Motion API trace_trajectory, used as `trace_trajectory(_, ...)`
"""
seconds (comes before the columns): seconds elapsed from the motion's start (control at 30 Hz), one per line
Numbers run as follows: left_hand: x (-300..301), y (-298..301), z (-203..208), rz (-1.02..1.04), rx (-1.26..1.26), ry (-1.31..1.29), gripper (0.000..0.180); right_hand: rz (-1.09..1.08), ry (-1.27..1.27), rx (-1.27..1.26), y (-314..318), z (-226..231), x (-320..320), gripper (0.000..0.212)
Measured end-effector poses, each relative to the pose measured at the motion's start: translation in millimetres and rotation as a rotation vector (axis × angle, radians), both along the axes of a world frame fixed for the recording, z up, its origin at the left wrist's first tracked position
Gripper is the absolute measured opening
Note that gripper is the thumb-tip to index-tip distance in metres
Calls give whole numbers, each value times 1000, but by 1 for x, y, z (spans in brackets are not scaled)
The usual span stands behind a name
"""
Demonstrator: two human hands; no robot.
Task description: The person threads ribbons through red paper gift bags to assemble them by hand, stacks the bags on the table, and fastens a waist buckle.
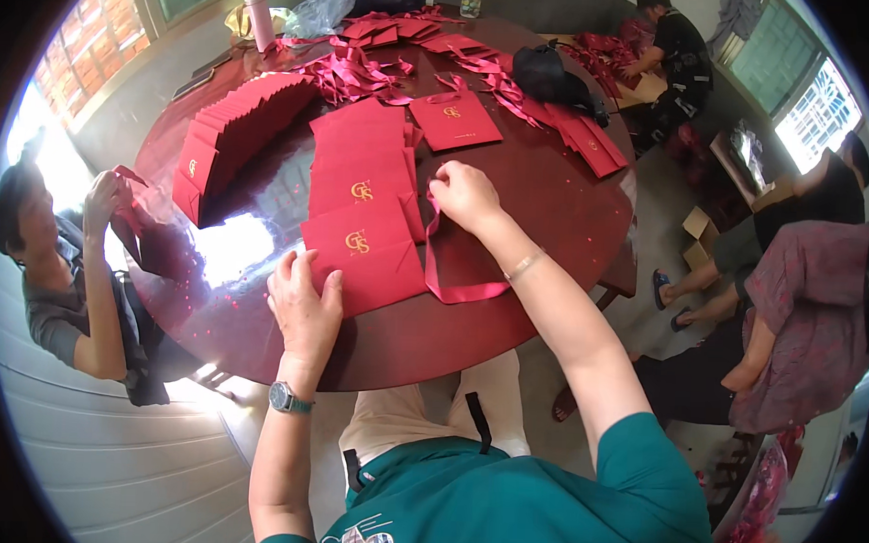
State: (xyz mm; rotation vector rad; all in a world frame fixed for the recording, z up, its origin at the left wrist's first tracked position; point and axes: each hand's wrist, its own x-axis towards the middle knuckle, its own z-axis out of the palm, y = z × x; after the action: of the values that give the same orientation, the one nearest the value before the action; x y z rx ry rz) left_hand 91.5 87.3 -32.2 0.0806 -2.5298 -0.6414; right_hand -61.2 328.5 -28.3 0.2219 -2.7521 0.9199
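From where I stand, the right hand has thumb and fingers closed together in a pinch, and it seems to hold a narrow pink fabric ribbon, which hangs in a loose loop below this grip. The left hand is spread, not gripping, its fingertips on the near flat red paper bag with gold lettering. This bag lies below and left of the pinch; more overlapping red paper bags lie beyond it. I judge that the step is handling the ribbon beside the bag; the next move calls for a firm pinch and a steadied bag.
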Motion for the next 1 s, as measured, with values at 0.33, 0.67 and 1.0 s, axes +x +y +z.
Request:
trace_trajectory(0.33,-76,9,31,-330,-138,-6,34,-94,12,57,-25,-7,-7,18)
trace_trajectory(0.67,-103,-4,30,-404,154,-221,28,285,45,-449,-66,7,54,12)
trace_trajectory(1.0,-111,-34,27,-544,706,-641,34,372,351,-118,-84,7,60,8)
